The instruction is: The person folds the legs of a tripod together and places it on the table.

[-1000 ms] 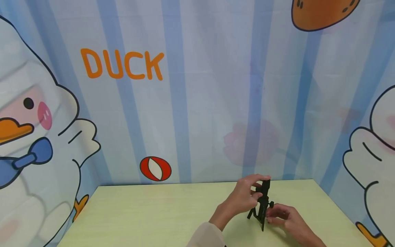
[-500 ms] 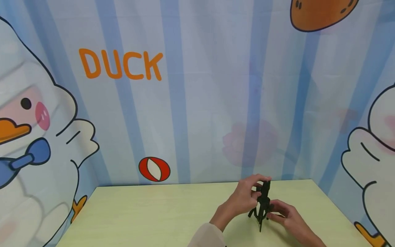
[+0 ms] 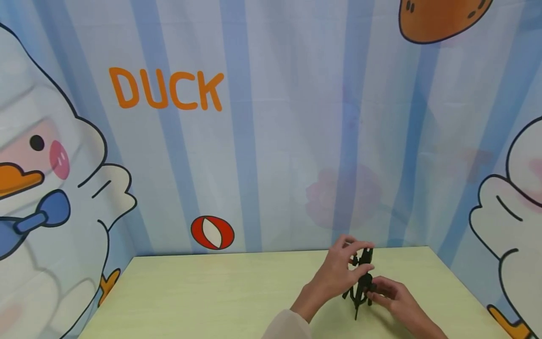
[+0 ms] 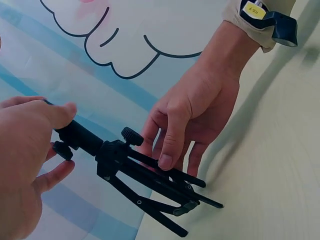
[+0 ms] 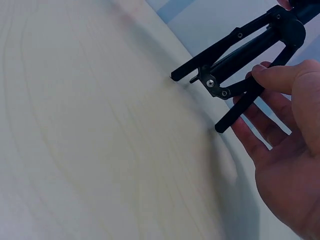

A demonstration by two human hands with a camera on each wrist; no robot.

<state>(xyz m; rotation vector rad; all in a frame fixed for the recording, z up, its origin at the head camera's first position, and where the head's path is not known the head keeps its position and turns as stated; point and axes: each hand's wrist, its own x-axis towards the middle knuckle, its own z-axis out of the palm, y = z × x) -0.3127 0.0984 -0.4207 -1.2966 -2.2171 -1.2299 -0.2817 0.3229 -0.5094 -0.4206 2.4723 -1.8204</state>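
Observation:
A small black tripod (image 3: 363,281) stands near the right end of the table, its legs partly spread. My left hand (image 3: 336,272) holds the tripod's top from the left; in the left wrist view its thumb lies along the head, near a small knob (image 4: 62,150). Lower down, my right hand (image 3: 397,297) pinches one leg between thumb and fingers, as the right wrist view shows with the leg (image 5: 243,106). Another ridged knob (image 4: 132,136) sticks out from the collar above the legs. The left fingers hide part of the tripod's head.
The pale yellow table (image 3: 220,296) reaches back to a blue striped curtain (image 3: 283,141) printed with ducks. Curtain walls also stand at left and right. A wrist camera (image 4: 280,30) sits on the right cuff.
The tripod has turned about its upright axis. The right fingers have moved in from beside it onto a leg. My left thumb and fingers have shifted and spread on the head.

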